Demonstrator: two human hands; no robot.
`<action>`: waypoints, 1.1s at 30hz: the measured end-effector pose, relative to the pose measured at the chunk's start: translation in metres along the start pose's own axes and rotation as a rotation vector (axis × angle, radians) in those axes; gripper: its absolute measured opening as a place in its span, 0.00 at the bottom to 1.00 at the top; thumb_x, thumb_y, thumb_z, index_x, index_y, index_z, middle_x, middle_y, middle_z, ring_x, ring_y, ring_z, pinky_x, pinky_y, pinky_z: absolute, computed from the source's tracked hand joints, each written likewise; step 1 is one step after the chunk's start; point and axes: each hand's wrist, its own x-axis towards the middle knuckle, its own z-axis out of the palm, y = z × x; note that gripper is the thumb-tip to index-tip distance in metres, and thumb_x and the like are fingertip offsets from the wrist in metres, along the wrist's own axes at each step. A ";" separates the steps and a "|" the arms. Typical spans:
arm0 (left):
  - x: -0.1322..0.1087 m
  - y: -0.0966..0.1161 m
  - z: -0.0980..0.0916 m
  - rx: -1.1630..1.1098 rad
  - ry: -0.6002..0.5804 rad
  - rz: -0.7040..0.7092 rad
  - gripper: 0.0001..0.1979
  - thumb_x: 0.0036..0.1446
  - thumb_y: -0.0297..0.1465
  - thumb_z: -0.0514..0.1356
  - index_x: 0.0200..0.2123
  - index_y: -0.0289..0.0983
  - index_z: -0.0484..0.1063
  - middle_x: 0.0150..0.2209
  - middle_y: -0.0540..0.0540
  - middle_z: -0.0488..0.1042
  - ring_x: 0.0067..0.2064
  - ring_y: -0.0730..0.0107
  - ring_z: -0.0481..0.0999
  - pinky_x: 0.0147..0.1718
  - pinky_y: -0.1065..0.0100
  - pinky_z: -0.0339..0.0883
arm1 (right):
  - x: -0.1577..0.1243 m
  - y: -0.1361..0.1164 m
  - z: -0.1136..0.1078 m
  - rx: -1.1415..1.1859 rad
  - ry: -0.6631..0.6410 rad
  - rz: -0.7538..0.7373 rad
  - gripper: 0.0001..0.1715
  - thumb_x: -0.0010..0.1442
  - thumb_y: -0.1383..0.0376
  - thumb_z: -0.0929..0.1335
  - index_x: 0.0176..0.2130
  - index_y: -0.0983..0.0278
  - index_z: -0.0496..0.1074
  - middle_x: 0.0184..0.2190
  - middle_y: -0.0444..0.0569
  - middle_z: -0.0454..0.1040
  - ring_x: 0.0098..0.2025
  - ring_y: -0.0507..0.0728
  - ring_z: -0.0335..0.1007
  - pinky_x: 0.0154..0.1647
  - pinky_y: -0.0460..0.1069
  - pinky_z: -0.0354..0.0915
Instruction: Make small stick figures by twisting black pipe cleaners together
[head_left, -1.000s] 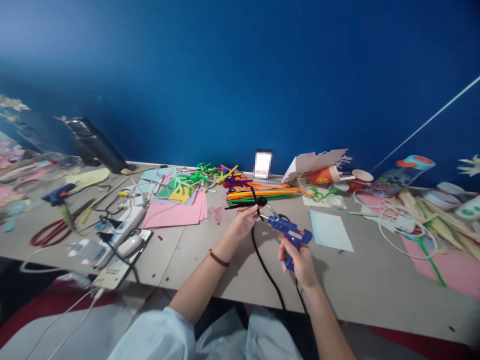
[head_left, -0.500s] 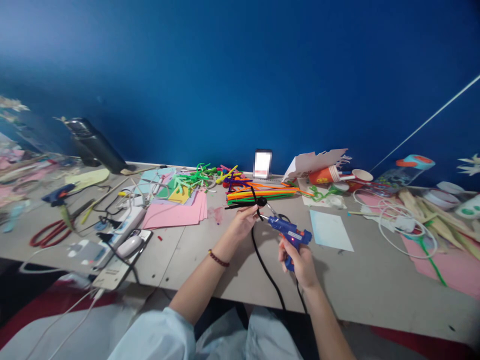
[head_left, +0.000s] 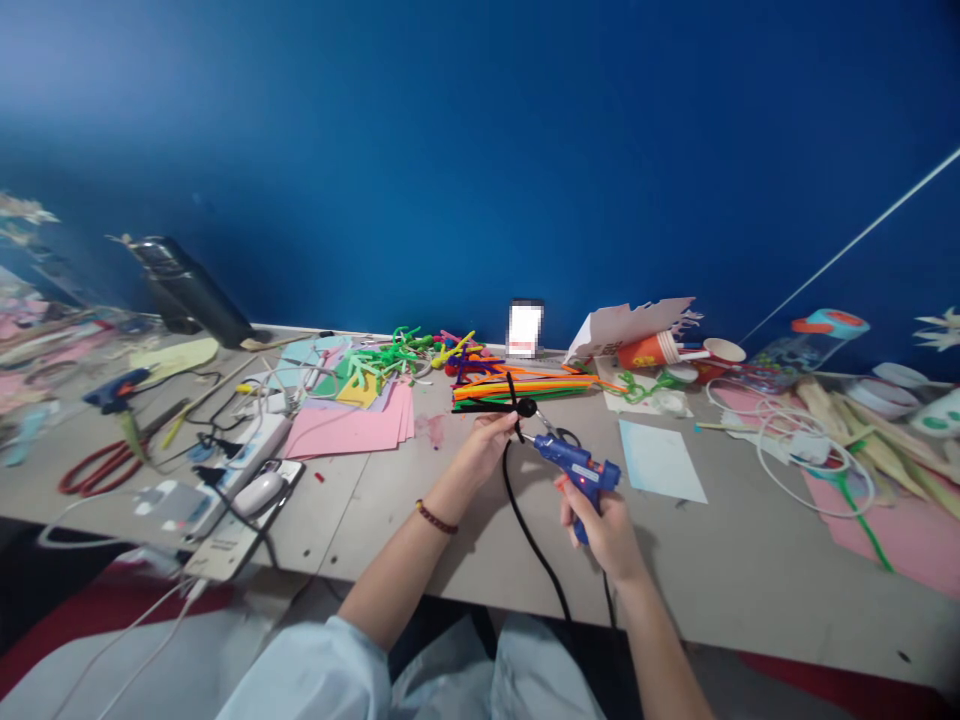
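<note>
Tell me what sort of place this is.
Probably a craft workspace: one of the hands grips a blue glue gun, and the table bears pink paper sheets and a multicoloured bundle of what look like pipe cleaners.

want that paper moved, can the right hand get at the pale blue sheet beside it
Probably not while the right hand grips the blue glue gun; otherwise, nothing seems to block its way to the pale blue sheet.
</note>
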 end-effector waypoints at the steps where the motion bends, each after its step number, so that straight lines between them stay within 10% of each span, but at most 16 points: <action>1: 0.000 0.000 0.000 0.018 -0.001 0.002 0.06 0.40 0.27 0.70 0.26 0.36 0.77 0.28 0.48 0.78 0.32 0.70 0.75 0.39 0.67 0.64 | -0.001 -0.001 -0.001 -0.024 0.000 -0.001 0.23 0.55 0.47 0.67 0.33 0.65 0.70 0.16 0.40 0.65 0.12 0.47 0.58 0.12 0.43 0.55; 7: 0.006 -0.003 -0.008 0.067 0.044 0.019 0.05 0.40 0.27 0.69 0.23 0.37 0.76 0.27 0.48 0.78 0.32 0.70 0.75 0.39 0.67 0.64 | -0.004 -0.007 -0.013 -0.127 0.058 0.044 0.24 0.53 0.47 0.69 0.32 0.66 0.71 0.15 0.41 0.64 0.11 0.48 0.57 0.12 0.44 0.55; 24: 0.005 0.002 -0.008 -0.049 0.023 -0.017 0.08 0.39 0.27 0.69 0.23 0.36 0.73 0.29 0.48 0.75 0.36 0.68 0.74 0.39 0.66 0.65 | -0.010 -0.003 -0.040 0.529 -0.106 0.160 0.28 0.55 0.38 0.61 0.38 0.58 0.63 0.19 0.37 0.62 0.08 0.44 0.46 0.06 0.41 0.43; 33: 0.008 0.000 -0.012 -0.050 0.060 -0.003 0.06 0.42 0.28 0.68 0.25 0.38 0.74 0.34 0.47 0.77 0.40 0.67 0.74 0.40 0.65 0.65 | -0.037 0.005 -0.095 0.410 -0.132 0.157 0.30 0.44 0.52 0.75 0.46 0.48 0.65 0.31 0.45 0.67 0.23 0.53 0.65 0.14 0.45 0.59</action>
